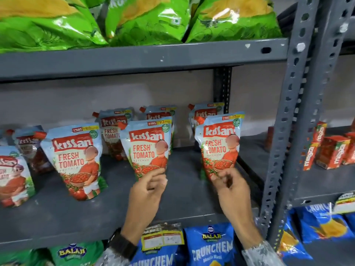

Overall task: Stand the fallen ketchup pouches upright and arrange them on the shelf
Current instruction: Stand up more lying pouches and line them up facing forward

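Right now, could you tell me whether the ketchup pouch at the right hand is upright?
Upright: the pouch stands on the shelf, label facing out, spout corner on top.

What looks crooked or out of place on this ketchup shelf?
Nothing is spilled or torn. The front-right pouch tilts left, with the right hand at its base. The left hand is at the middle pouch. Front spacing looks uneven.

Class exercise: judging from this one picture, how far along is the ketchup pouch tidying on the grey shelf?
Nearly done. Done: every visible pouch stands upright, including the back-row pouches. In hand: the left hand is at the base of the middle front pouch, and the right hand at the right front pouch. Left: evening the spacing; the far-left pouch is partly out of frame.
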Available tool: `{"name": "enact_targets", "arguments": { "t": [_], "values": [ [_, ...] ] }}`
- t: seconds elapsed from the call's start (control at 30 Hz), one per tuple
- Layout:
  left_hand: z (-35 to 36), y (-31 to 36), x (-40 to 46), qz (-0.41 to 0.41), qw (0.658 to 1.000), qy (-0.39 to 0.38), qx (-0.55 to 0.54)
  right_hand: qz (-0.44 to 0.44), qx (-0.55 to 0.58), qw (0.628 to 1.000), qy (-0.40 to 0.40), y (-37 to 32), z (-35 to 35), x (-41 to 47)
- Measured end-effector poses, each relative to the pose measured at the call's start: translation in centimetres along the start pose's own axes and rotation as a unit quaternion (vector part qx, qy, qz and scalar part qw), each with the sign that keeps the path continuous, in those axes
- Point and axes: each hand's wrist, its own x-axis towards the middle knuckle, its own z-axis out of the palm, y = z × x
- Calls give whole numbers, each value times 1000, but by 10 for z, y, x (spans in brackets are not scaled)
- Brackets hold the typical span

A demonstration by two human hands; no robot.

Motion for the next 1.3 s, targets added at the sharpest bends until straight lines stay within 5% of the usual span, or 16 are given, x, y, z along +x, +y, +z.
{"name": "enact_targets", "arguments": {
  "t": [0.13, 0.27, 0.4, 0.73, 1.3],
  "values": [
    [-51, -20, 17, 2, 993, 119, 10, 38, 21, 980, -195, -20, 55, -2],
    [-76, -31, 52, -69, 998, 7, 2, 58, 60, 949, -304, -40, 112, 4],
    [-77, -36, 61, -76, 992, -95, -27, 16, 63, 958, -278, -39, 133, 1],
    [-46, -32, 53, -52, 993, -100, -31, 45, 87, 975, -199, -26, 120, 0],
    [-39, -32, 44, -53, 995, -86, 19, 76, 98, 972, -202, -21, 111, -1]
  ]
}}
